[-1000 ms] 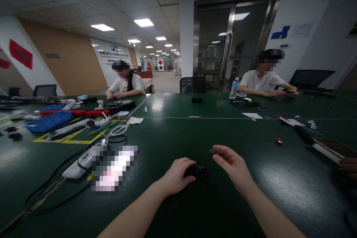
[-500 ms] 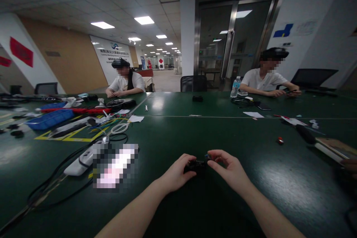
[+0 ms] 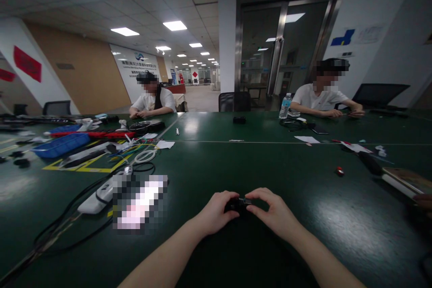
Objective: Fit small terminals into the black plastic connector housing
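Between my hands, low over the dark green table, is a small black object whose kind I cannot make out. My left hand holds its left end, thumb below and fingers above. My right hand pinches a small dark piece at the object's right end, between thumb and fingertips. Whether that piece is joined to the black object or only touches it, I cannot tell. My fingers hide part of both.
Left of my hands lie a white power strip, black cables and a blurred bright rectangle. Farther left is a blue tray. A small red object sits to the right. Two people sit opposite, near a water bottle.
My right hand has moved slightly down and left, closer to my left hand. The black object is turned a little, and the blue bit at the right fingertips no longer shows.
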`<state>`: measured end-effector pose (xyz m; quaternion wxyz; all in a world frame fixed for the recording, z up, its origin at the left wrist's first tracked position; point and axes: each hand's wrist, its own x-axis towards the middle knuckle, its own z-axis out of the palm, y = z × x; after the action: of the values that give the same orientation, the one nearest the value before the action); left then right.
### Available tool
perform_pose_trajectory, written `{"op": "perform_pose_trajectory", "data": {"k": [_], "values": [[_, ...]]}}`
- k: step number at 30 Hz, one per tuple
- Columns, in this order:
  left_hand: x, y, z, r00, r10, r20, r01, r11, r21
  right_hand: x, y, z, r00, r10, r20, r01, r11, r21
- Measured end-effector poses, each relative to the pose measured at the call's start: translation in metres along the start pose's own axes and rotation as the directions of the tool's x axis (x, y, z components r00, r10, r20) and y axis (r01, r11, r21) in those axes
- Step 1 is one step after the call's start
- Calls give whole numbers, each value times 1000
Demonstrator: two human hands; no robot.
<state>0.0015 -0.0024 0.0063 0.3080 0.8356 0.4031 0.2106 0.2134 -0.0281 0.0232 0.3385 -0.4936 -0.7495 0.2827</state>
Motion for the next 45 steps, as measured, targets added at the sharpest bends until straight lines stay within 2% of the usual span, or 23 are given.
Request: {"op": "perform_pose_trajectory", "data": {"k": [7, 15, 25, 31, 36, 41, 45], "values": [[2, -4, 3, 999, 33, -23, -32, 997, 71, -1, -1, 1, 998, 14, 53, -11, 999, -49], [1, -1, -1, 1000, 13, 16, -14, 996, 86, -1, 1, 12, 986, 49, 157, -20, 983, -181], [2, 0, -1, 1000, 15, 18, -16, 996, 90, 1, 1, 15, 989, 19, 148, 19, 967, -256], [3, -2, 1, 1000, -14, 5, 13, 996, 90, 0, 7, 8, 986, 15, 166, 13, 986, -169], [4, -5, 3, 1000, -10, -2, 10, 996, 88, -2, 7, 3, 992, 20, 122, -9, 996, -90], [3, -8, 5, 1000, -3, -14, 4, 997, 77, -1, 10, 6, 990, 7, 142, 8, 995, -104], [3, -8, 5, 1000, 21, -21, -19, 997, 77, 0, 17, 12, 997, 18, 71, -21, 999, 40]]}}
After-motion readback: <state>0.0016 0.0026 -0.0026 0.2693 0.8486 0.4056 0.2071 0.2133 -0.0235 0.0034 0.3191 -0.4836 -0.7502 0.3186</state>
